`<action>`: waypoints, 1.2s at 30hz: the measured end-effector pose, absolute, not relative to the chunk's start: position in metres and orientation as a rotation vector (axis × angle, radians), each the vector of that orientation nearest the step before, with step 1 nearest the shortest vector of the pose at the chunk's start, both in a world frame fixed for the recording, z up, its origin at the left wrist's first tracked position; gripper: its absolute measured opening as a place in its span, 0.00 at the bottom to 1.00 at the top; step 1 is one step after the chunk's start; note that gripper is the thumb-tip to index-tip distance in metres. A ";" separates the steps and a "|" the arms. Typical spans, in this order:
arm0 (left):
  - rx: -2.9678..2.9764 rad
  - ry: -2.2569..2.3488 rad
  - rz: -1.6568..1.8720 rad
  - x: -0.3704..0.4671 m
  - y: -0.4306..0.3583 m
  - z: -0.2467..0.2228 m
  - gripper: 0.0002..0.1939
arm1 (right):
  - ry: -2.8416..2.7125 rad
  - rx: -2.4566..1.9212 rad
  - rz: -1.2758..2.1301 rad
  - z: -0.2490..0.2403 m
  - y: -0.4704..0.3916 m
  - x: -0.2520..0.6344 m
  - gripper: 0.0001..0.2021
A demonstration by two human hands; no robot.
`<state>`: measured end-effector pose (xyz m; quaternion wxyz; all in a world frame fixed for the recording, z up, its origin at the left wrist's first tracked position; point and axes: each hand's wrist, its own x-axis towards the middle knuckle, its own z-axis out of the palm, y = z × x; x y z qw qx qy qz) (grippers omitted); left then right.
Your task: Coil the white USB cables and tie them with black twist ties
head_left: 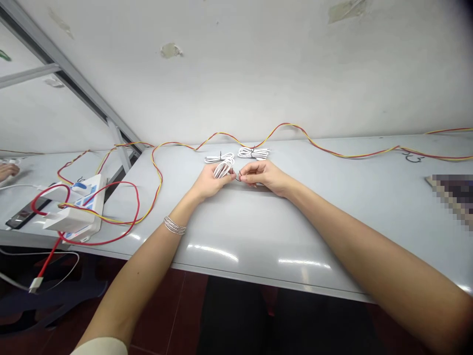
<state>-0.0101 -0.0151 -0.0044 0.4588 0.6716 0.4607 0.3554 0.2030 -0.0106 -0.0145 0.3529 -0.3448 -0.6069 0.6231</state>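
My left hand (210,182) is closed around a looped white cable (223,167) above the desk (254,227). Just right of that cable, my right hand (264,176) has its thumb and fingertips pinched at a thin black tie (237,179); my hands are near each other but apart. Just beyond the held cable lies a first tied bundle (211,159), also white, and beyond it to the right a second tied bundle (254,153). Farther beyond the held cable, a red-and-yellow wire (286,124) waves along the wall (236,84). Well to the left of the cable stands a white power strip (99,202) with a red cable (138,199) looping about it. Far left of the cable, another person's hand (7,171) shows.
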 end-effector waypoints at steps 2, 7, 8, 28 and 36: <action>1.663 1.136 0.868 -0.010 -0.016 -0.004 0.15 | -1.576 -0.890 1.597 -0.016 -0.011 0.203 0.14; 1.699 1.146 0.854 -0.009 -0.016 -0.004 0.15 | -1.576 -0.898 1.583 -0.016 -0.011 0.203 0.14; 1.703 1.147 0.852 -0.009 -0.016 -0.004 0.14 | -1.574 -0.900 1.584 -0.016 -0.012 0.203 0.14; 1.664 1.172 0.828 -0.010 -0.015 -0.006 0.15 | -1.495 -0.920 1.622 -0.013 -0.012 0.199 0.16; 1.666 1.191 0.816 -0.010 -0.014 -0.007 0.14 | -1.506 -0.921 1.617 -0.016 -0.011 0.201 0.14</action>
